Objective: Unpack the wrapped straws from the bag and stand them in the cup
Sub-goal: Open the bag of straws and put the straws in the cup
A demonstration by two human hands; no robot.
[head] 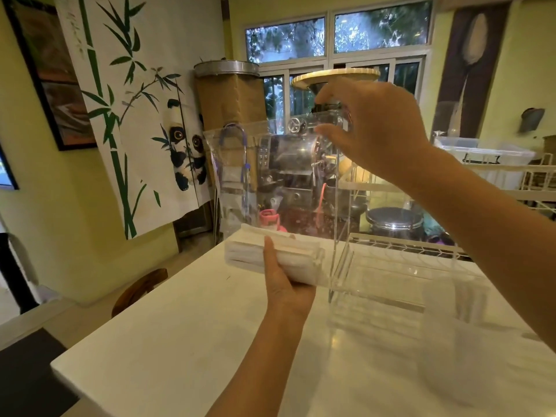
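My left hand (282,278) grips a thick bundle of white paper-wrapped straws (243,255), held level just above the far part of the white table (168,341). Clear film still covers the bundle's right end. My right hand (370,130) is raised at head height and pinches the top edge of the clear plastic bag (237,176), which hangs stretched down toward the straws. To the right of the bundle a clear, straight-walled container (391,275) stands on the table; I cannot tell whether anything is inside it.
A white wire rack (406,245) runs along the table's far right edge. Behind the bag stand a metal machine (294,164), a tall brown cylinder (231,94) and a pink bottle (269,219). A wooden chair back (141,287) sits left of the table.
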